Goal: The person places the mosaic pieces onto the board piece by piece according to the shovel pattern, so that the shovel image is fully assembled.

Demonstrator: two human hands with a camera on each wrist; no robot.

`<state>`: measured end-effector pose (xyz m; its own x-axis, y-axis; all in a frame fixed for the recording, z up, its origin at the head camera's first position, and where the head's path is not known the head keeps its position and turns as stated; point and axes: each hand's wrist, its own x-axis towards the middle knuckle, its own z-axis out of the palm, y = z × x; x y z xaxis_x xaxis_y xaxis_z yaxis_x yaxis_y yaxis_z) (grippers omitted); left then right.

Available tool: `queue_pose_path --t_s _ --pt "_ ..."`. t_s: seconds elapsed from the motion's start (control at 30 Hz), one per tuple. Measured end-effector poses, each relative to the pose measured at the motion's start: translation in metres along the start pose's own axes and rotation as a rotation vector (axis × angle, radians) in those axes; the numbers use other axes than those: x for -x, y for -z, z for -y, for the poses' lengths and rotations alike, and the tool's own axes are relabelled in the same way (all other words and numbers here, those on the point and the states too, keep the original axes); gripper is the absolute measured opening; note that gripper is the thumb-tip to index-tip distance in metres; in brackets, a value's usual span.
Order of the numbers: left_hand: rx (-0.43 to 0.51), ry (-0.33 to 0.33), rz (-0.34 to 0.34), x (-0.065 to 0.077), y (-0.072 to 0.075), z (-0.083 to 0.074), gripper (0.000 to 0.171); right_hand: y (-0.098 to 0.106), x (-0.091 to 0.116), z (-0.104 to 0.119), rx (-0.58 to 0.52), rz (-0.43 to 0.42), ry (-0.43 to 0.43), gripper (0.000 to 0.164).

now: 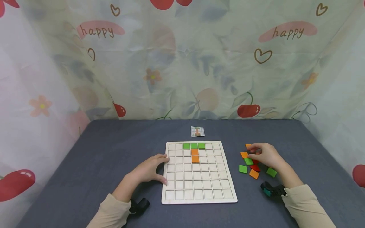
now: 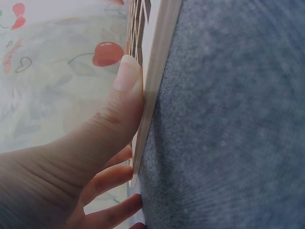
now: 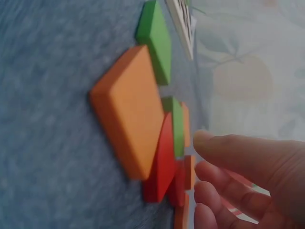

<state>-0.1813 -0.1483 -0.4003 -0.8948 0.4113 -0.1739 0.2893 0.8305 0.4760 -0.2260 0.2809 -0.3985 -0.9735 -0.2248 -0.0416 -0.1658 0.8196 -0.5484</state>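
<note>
A white gridded board (image 1: 199,184) lies flat on the table, with three green tiles (image 1: 194,146) across its top row and two orange tiles (image 1: 195,159) below the middle one. My left hand (image 1: 149,169) rests on the board's left edge, thumb and fingers spread apart along it. In the left wrist view the thumb (image 2: 128,81) presses against the pale rim. Over the loose tiles, my right hand (image 1: 265,154) has its thumb and fingers bent close to orange tiles (image 1: 244,155). The right wrist view shows a gap between thumb and index finger, with no tile held.
Loose tiles right of the board include a green tile (image 1: 243,169), an orange tile (image 1: 254,174), red tiles (image 1: 255,167) and another green tile (image 1: 271,172). A small pattern card (image 1: 197,131) lies behind the board. A patterned cloth (image 1: 186,63) hangs behind the table.
</note>
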Motion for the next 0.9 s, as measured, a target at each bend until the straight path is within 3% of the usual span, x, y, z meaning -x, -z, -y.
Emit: queue_pose_path --t_s 0.3,0.67,0.9 --pt "0.004 0.001 0.003 0.0005 0.0003 0.0000 0.088 -0.0012 0.0000 -0.0066 0.046 0.009 0.037 0.025" --pt "0.011 -0.049 -0.012 0.0002 -0.0002 0.0038 0.088 -0.0015 -0.0023 -0.0007 0.098 0.022 0.048 0.024" --pt "0.009 -0.047 -0.011 0.0003 0.0000 0.0040 0.087 -0.0002 -0.0040 0.0029 0.122 0.066 0.041 0.025"
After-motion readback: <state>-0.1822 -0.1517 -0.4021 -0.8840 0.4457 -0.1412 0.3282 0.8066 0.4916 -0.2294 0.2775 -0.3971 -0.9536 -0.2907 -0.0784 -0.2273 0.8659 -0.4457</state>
